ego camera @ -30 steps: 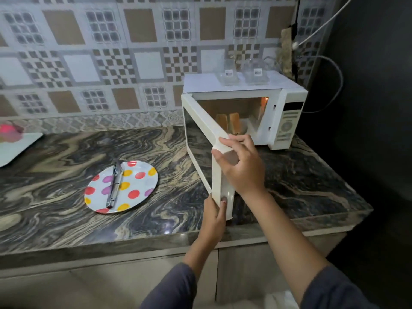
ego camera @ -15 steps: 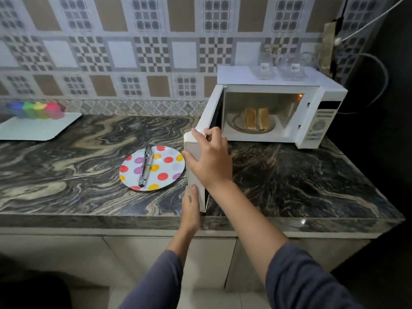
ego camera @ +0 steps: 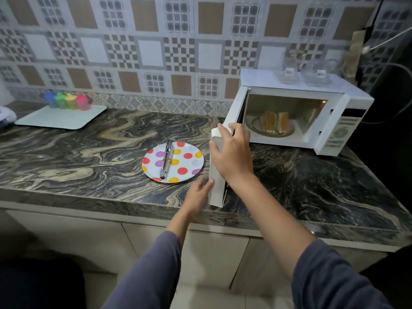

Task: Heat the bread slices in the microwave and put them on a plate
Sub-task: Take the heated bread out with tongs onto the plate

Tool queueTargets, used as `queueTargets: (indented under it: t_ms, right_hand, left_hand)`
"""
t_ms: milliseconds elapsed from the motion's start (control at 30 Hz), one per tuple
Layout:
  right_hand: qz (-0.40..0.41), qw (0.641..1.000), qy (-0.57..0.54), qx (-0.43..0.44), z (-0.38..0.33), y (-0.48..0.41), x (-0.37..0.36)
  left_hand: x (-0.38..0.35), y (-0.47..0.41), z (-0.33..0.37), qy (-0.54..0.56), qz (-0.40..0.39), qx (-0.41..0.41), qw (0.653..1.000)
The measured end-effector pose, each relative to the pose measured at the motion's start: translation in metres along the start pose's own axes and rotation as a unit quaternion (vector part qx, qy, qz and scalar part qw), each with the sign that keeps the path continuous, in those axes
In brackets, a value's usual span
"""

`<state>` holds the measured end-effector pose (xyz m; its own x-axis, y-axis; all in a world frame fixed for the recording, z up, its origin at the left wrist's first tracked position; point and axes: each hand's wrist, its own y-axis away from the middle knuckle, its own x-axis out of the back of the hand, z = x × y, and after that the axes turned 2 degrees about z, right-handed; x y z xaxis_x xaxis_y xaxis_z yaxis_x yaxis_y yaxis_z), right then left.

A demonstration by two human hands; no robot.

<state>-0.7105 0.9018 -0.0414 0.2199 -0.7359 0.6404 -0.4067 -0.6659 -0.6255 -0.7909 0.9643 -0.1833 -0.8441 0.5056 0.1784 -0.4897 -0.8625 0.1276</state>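
Swung wider than a moment ago, the microwave door [ego camera: 217,172] is gripped at its top edge by the right hand [ego camera: 231,156]; the left hand [ego camera: 198,194], fingers loosely apart, touches its lower edge. Bread slices [ego camera: 275,122] stand inside the microwave [ego camera: 334,121], beyond and right of both hands, nearer the right; the plate [ego camera: 191,162] lies on the tabletop [ego camera: 89,152], nearer the left.

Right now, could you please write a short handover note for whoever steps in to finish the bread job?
Right hand: gripping the top edge of the open microwave door.
Left hand: fingers against the door's lower edge.
Bread slices: standing on the dish inside the microwave, interior lit.
Polka-dot plate: on the counter left of the door, with metal tongs lying on it.
Done: door open. Whether the bread is heated cannot be told.
Left: move the slices to the plate.
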Motion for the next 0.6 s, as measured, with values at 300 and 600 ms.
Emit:
queueTargets:
  t_ms: [300,600]
  right_hand:
    - [0.047,0.991,-0.095,0.082,-0.064,0.01,-0.058]
    - [-0.153,0.966,-0.088,-0.188,-0.03,-0.01,-0.191]
  left_hand:
    - [0.118,-0.025,-0.01,-0.058,0.088,-0.057,0.993]
    - [0.228,-0.099,-0.04,-0.087,0.168,-0.009,0.982]
